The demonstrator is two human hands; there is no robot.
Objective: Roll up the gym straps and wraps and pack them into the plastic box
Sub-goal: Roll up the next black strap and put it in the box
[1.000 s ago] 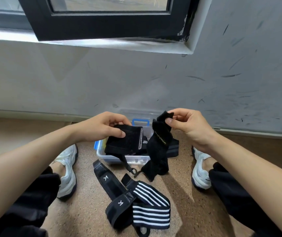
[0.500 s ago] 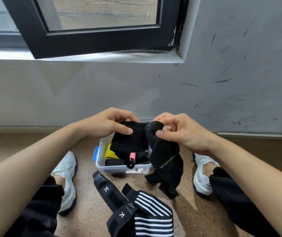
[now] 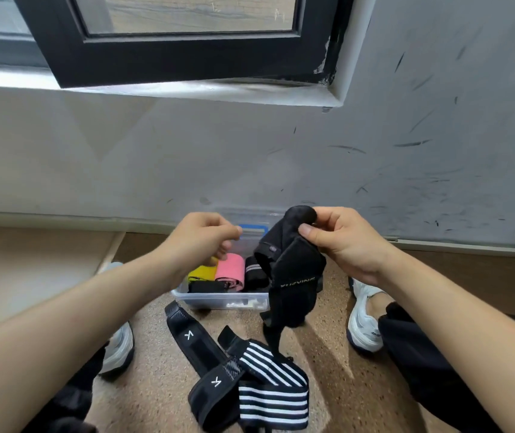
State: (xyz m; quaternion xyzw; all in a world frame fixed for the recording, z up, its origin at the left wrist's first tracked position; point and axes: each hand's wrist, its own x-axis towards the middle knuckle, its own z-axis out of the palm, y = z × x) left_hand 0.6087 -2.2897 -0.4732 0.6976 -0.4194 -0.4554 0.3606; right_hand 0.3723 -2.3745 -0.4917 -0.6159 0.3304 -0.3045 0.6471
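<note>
Black wrap (image 3: 293,276) is pinched near its top by the thumb and fingers of the right hand (image 3: 343,245) and hangs in front of the right end of the plastic box (image 3: 218,300). Above the box the left hand (image 3: 203,242) is held with fingers loosely curled, gripping nothing. A yellow roll (image 3: 201,271), a pink roll (image 3: 230,268) and a black roll (image 3: 254,271) are packed inside. On the floor (image 3: 328,354) just in front, a black strap (image 3: 193,335) and a striped wrap (image 3: 273,398) are left unrolled.

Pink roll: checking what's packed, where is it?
Head view: pink roll sits in the plastic box, between yellow roll and black roll, below the left hand.
</note>
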